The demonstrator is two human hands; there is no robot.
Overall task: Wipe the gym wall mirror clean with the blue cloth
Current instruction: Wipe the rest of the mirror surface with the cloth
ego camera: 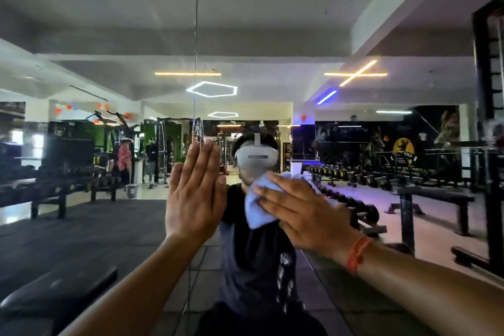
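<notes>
**Both hands on the mirror, cloth under the right one**

Right hand [302, 210]: fingers straight and spread, pointing left, laid flat over the blue cloth [257, 207] and pressing it onto the glass. No curl round the cloth that I can see; it is pinned by the flat fingers and palm. Cloth is bunched, most of it showing left of and below the fingertips, a strip above the knuckles. Orange thread band [357, 254] on that wrist, forearm running off to the lower right corner.

Left hand [195, 194]: fingers straight, held together, pointing up, palm flat against the mirror [81, 43], holding nothing. Fingertips lie on the vertical seam [196, 22] between two mirror panels, which runs up to the mirror's top edge. Forearm runs off towards the lower left corner.

The two hands sit near the middle of the mirror, side by side, close but apart, cloth between them.

In the reflection: the person, in a dark printed t-shirt [256, 262] and a white headset [256, 158], directly behind the cloth. Dumbbell racks [351, 172] along the right side, more along the left, dark rubber flooring [81, 226] lower left, a small bucket [132, 190] on the floor, hexagon ceiling light [212, 89] and orange strip lights [356, 73] above. A padded bench [54, 294] sits at the lower left corner
</notes>
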